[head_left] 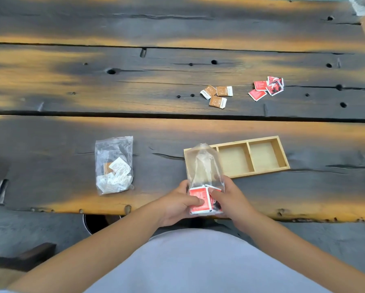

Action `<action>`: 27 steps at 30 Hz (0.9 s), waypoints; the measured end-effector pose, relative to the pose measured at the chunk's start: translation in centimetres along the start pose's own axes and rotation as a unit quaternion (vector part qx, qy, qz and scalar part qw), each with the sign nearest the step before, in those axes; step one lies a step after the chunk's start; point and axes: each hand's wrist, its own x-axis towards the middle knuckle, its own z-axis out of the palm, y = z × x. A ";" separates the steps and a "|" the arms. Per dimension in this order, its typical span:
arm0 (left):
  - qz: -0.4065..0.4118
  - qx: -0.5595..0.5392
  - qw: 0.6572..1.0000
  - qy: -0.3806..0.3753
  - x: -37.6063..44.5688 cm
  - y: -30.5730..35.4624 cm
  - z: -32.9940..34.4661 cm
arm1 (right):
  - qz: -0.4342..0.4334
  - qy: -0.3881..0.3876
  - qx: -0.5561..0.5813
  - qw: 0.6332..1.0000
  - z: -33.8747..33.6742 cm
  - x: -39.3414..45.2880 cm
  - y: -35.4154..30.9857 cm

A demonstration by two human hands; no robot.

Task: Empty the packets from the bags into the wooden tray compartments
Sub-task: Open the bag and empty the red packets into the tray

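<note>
Both hands close on one clear plastic bag (204,176) at the lower centre of the frame, just above the near edge of the table. The left hand (177,205) wraps the bag's left side, its thumb (195,201) pressed flat across the front over the red packets (200,200) bunched in the bag's lower end. The right hand (230,199) grips the opposite side, thumb laid over the packets from the right, the other fingers curled behind the plastic and mostly hidden. The bag stands roughly upright between the palms, its empty upper part rising and covering the leftmost section of the wooden tray (283,154).

The tray lies just beyond the hands, right of centre, slightly angled, with three compartments in a row. The middle and right ones show bare wood; the left one is screened by the bag, so its contents cannot be told.

To the left of the hands, apart from them, a second clear bag (114,164) lies flat on the table, holding white packets and at least one brown one.

Further up the frame, right of centre, three brown packets (217,95) lie loose in a small cluster. Farther right, a scatter of red packets (266,87) overlaps in a heap.

The table (92,81) is of dark, weathered planks with knot holes and orange-lit patches. The person's pale garment fills the bottom of the frame.
</note>
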 end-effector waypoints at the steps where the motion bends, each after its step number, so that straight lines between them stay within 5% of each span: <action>1: 0.010 -0.001 1.000 0.007 0.0 0.1 0.3 | 0.009 0.000 -0.007 1.000 -0.1 0.1 -0.1; 27: -0.035 -0.073 0.997 -0.009 1.0 2.6 0.9 | 0.128 -0.102 -0.110 0.980 -2.4 3.8 -3.1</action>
